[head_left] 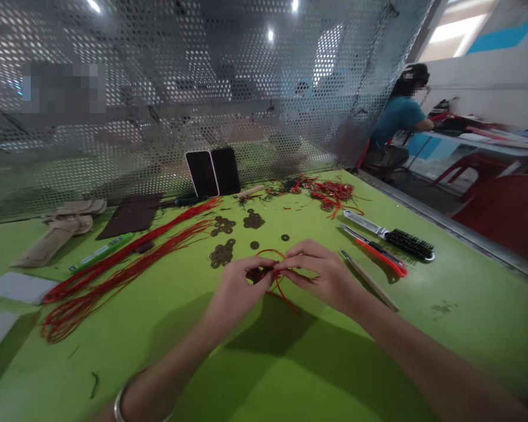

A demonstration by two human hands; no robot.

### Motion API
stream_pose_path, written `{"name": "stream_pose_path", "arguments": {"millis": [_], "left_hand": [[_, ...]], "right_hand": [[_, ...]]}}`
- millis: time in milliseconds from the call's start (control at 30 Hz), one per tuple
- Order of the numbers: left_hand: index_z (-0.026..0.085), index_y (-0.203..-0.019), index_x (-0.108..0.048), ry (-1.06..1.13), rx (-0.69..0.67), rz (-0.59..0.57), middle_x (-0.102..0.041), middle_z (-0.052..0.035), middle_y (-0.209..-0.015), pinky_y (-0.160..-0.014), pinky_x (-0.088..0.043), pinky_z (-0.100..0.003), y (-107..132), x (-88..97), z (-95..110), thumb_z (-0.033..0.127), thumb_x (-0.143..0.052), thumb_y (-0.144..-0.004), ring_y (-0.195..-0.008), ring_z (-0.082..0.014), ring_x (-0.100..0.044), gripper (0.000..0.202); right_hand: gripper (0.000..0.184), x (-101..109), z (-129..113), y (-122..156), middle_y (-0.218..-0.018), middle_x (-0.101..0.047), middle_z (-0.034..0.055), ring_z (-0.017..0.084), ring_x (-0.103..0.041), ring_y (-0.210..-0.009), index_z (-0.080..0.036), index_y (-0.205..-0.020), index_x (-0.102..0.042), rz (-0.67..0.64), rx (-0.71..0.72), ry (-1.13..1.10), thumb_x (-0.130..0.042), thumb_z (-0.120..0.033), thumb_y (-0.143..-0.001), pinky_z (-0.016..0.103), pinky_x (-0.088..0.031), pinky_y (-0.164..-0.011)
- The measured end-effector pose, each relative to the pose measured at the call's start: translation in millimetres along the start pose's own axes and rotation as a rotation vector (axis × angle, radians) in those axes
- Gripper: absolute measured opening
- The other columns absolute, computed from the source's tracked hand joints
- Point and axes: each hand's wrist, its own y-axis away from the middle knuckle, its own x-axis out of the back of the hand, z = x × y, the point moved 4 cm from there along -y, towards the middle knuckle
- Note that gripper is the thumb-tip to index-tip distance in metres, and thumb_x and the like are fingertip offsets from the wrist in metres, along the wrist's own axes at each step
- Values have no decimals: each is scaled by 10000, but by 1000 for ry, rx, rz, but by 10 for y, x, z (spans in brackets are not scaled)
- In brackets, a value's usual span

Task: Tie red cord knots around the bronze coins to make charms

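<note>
My left hand (240, 287) and my right hand (319, 269) meet over the green table (290, 363), fingers pinched together on a red cord (278, 280) that loops up between them and trails down toward me. Something small and dark, perhaps coins, sits between my fingertips. Just beyond my hands lie piles of round brown coins (222, 253) and more coins (253, 221), with two single ones nearby.
Long bundles of red cord (114, 269) stretch across the left. A red utility knife (378, 251), a black-handled tool (400, 235) and a thin stick (369, 280) lie to the right. Two phones (212, 172) lean on the perforated metal screen. Red cord scraps (330, 192) sit behind. A person in blue (398, 117) sits far right.
</note>
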Motion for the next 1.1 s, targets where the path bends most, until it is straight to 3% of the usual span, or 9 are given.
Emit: {"name": "stream_pose_path", "arguments": {"millis": [267,433,600,700,933,1100], "left_hand": [[215,-912,-706,26,16,-42,-702,-18,-786,-647,-469,-253,16,-41,-21,237,-564,-773,-690,-153,-605,200],[214,-894,-710,-18,-4,-58,-677,1,-694,-561,-415,-221,27,-58,35,239,-547,-781,-611,-129,-551,200],[198,-891,-708,-15,21,-42,-672,-2,-698,-577,-417,-225,20,-46,23,218,-558,-765,-619,-129,-551,196],[194,-876,-707,-15,26,-61,-663,-3,-681,-564,-411,-226,30,-62,12,228,-556,-770,-612,-130,-547,187],[187,-877,-702,15,25,-116,-676,-13,-707,-545,-395,-224,53,-108,46,244,-557,-778,-608,-127,-547,185],[181,-884,-707,11,-2,-144,-677,-11,-709,-517,-359,-204,40,-86,109,232,-547,-776,-583,-107,-510,200]], "right_hand": [[83,-16,-24,-26,-880,-590,67,178,-545,-818,-188,-881,-585,-108,-75,10,-550,-147,-818,291,-463,-692],[126,-55,-29,0,-911,-559,64,151,-530,-748,-179,-920,-539,-29,-145,-10,-494,-118,-820,272,-456,-652],[126,-42,-69,10,-958,-586,64,183,-547,-902,-205,-910,-595,47,-34,-19,-538,-144,-816,315,-462,-780],[117,-53,-55,7,-935,-577,59,177,-549,-859,-198,-864,-583,36,-91,-49,-539,-122,-786,313,-463,-755],[73,-196,95,33,-783,-484,14,128,-467,-698,-179,-811,-491,-69,-500,-680,-433,-148,-780,254,-392,-619],[48,-242,120,39,-768,-424,3,122,-407,-675,-181,-780,-454,-120,-544,-1020,-440,-173,-735,258,-334,-631]]}}
